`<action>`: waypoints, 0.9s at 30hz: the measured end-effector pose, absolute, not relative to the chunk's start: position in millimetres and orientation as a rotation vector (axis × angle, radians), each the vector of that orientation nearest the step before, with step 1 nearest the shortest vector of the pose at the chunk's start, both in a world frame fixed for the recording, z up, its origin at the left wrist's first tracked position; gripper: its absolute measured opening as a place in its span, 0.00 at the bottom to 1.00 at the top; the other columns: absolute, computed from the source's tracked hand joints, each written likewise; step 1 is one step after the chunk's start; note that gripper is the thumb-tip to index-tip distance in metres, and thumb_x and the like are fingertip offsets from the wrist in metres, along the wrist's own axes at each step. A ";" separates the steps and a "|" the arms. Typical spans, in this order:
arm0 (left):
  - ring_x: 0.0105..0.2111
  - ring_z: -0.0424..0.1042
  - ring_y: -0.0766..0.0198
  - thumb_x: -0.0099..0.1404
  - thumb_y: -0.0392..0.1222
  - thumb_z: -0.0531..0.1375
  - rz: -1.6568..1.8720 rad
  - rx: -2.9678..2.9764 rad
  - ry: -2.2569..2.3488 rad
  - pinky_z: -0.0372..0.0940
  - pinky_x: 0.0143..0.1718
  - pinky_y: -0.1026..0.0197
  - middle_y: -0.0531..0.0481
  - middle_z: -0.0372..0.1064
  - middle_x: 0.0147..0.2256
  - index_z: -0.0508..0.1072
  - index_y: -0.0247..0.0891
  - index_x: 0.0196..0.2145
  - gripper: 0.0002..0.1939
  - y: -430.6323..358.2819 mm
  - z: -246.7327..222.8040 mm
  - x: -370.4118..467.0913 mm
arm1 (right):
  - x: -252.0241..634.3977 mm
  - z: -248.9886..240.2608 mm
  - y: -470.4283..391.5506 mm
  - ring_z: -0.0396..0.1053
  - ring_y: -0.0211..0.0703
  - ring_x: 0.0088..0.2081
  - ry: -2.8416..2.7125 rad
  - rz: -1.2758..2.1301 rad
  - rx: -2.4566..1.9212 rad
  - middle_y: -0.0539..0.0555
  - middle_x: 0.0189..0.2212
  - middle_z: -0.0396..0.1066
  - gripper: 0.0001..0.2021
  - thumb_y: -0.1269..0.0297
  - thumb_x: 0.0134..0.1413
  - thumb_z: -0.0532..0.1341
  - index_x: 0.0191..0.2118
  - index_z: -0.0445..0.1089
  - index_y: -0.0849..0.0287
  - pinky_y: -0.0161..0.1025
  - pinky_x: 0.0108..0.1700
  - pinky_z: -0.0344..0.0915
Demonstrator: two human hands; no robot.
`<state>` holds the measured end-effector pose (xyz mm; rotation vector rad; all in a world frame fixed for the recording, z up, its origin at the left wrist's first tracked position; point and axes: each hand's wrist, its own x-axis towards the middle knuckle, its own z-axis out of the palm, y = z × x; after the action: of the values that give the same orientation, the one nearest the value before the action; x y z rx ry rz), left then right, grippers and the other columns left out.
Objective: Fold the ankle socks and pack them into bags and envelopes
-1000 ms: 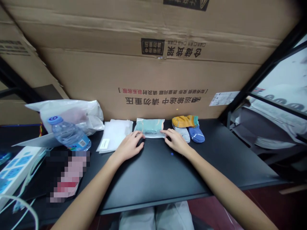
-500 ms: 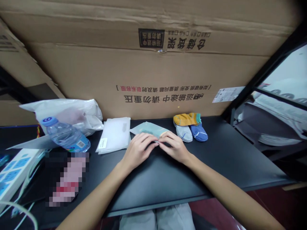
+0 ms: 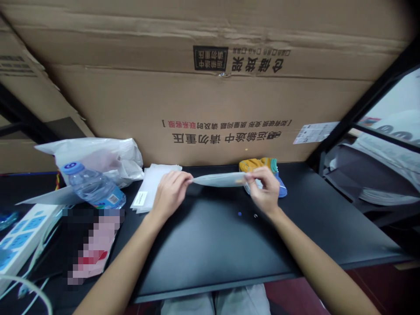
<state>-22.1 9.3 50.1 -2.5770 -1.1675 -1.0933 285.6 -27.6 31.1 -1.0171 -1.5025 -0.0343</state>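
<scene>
Stretched between my hands is a frosted plastic bag (image 3: 218,180), lifted above the table and seen nearly edge-on. A pale, greenish content shows through it, too blurred to name. My left hand (image 3: 172,192) pinches its left end. At the right end, my right hand (image 3: 264,188) grips the bag between thumb and fingers. Behind that hand lie folded socks: a mustard pair (image 3: 252,164) on top, with a blue one (image 3: 282,188) partly hidden. A stack of flat frosted bags (image 3: 152,183) with a white label lies beside my left hand.
A water bottle (image 3: 95,186) leans near a white plastic bag (image 3: 121,153) on the left. A power strip (image 3: 22,232) with cables lies at the near left. Two tiny bits, one a blue piece (image 3: 239,214), lie on the black table (image 3: 210,249). A cardboard sheet (image 3: 210,100) stands behind.
My hands were together at the bag's near edge; they have moved apart to its two ends. The bag has turned from lying slanted to edge-on. Tiny bits now show on the table.
</scene>
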 end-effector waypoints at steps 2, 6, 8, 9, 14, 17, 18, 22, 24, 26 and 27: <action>0.44 0.73 0.53 0.80 0.44 0.54 -1.100 -2.568 -1.218 0.64 0.48 0.51 0.45 0.78 0.42 0.73 0.41 0.44 0.10 13.9 52.5 -29.8 | 293.2 29.5 -20.9 0.74 0.49 0.33 -1.431 0.058 -1.103 0.56 0.33 0.75 0.09 0.54 0.68 0.64 0.38 0.74 0.52 0.49 0.38 0.74; 0.42 0.73 0.56 0.77 0.42 0.56 -1.094 -2.753 -1.095 0.65 0.47 0.53 0.45 0.77 0.41 0.72 0.40 0.42 0.07 8.5 60.0 -29.9 | 294.0 18.7 -10.9 0.73 0.43 0.27 -1.394 0.437 -1.140 0.51 0.29 0.75 0.15 0.47 0.69 0.62 0.41 0.71 0.54 0.42 0.33 0.74; 0.39 0.73 0.58 0.74 0.41 0.58 -1.056 -2.860 -1.001 0.65 0.45 0.55 0.47 0.76 0.38 0.72 0.40 0.40 0.05 1.6 63.2 -25.2 | 291.2 14.9 -9.4 0.77 0.44 0.32 -1.438 0.551 -1.141 0.52 0.32 0.77 0.15 0.47 0.69 0.62 0.44 0.70 0.54 0.41 0.36 0.76; 0.37 0.73 0.59 0.73 0.41 0.59 -1.036 -2.892 -0.969 0.65 0.43 0.56 0.48 0.75 0.36 0.72 0.40 0.39 0.05 -1.8 63.9 -22.3 | 289.6 14.1 -9.6 0.78 0.45 0.35 -1.467 0.575 -1.146 0.53 0.35 0.78 0.14 0.48 0.69 0.61 0.45 0.70 0.54 0.41 0.38 0.76; 0.28 0.69 0.64 0.71 0.45 0.60 -0.959 -2.899 -1.126 0.62 0.34 0.60 0.54 0.70 0.30 0.70 0.40 0.43 0.07 -9.2 55.1 -9.6 | 281.3 15.1 -14.8 0.77 0.45 0.39 -1.635 0.524 -1.173 0.55 0.40 0.77 0.09 0.57 0.71 0.58 0.46 0.71 0.55 0.43 0.43 0.75; 0.24 0.66 0.67 0.72 0.42 0.58 -0.937 -2.951 -1.262 0.59 0.31 0.63 0.57 0.65 0.27 0.70 0.42 0.47 0.07 -8.1 45.9 -5.9 | 276.0 14.6 -17.8 0.76 0.46 0.42 -1.718 0.483 -1.176 0.56 0.42 0.77 0.08 0.61 0.69 0.59 0.49 0.71 0.55 0.43 0.43 0.74; 0.23 0.65 0.68 0.73 0.41 0.57 -0.990 -2.987 -1.301 0.59 0.30 0.63 0.58 0.64 0.26 0.70 0.42 0.46 0.06 -8.2 43.9 -4.5 | 273.8 13.9 -18.7 0.76 0.46 0.42 -1.719 0.490 -1.166 0.56 0.42 0.77 0.10 0.61 0.68 0.59 0.51 0.69 0.55 0.42 0.42 0.74; 0.19 0.62 0.71 0.75 0.48 0.59 -1.547 -3.177 -1.603 0.59 0.25 0.67 0.61 0.60 0.24 0.67 0.42 0.48 0.10 -15.4 45.5 7.9 | 261.2 12.9 -24.0 0.76 0.42 0.36 -1.629 0.538 -1.074 0.53 0.42 0.75 0.18 0.61 0.64 0.64 0.56 0.62 0.52 0.39 0.36 0.73; 0.17 0.61 0.72 0.74 0.53 0.61 -1.801 -3.268 -1.784 0.58 0.21 0.69 0.62 0.61 0.23 0.65 0.42 0.51 0.16 -22.4 51.0 16.5 | 254.5 14.9 -27.8 0.75 0.40 0.33 -1.613 0.539 -1.043 0.52 0.41 0.75 0.16 0.62 0.63 0.65 0.53 0.63 0.52 0.38 0.35 0.72; 0.15 0.60 0.73 0.71 0.56 0.64 -1.913 -3.367 -1.900 0.57 0.17 0.71 0.63 0.62 0.23 0.63 0.43 0.52 0.21 -29.5 56.5 24.1 | 250.3 17.7 -31.3 0.75 0.40 0.33 -1.669 0.524 -1.049 0.52 0.40 0.74 0.08 0.66 0.64 0.62 0.47 0.68 0.53 0.38 0.35 0.72; 0.15 0.60 0.73 0.70 0.57 0.65 -1.948 -3.409 -1.925 0.57 0.16 0.71 0.63 0.62 0.24 0.63 0.44 0.53 0.23 -32.7 58.4 27.2 | 249.6 18.9 -32.4 0.74 0.40 0.33 -1.710 0.516 -1.068 0.53 0.40 0.74 0.04 0.68 0.64 0.60 0.43 0.70 0.54 0.38 0.35 0.71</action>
<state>27.2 -32.7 58.4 -3.4090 -1.9252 -1.9479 249.6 -32.4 18.9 -1.0684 -1.7101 0.5163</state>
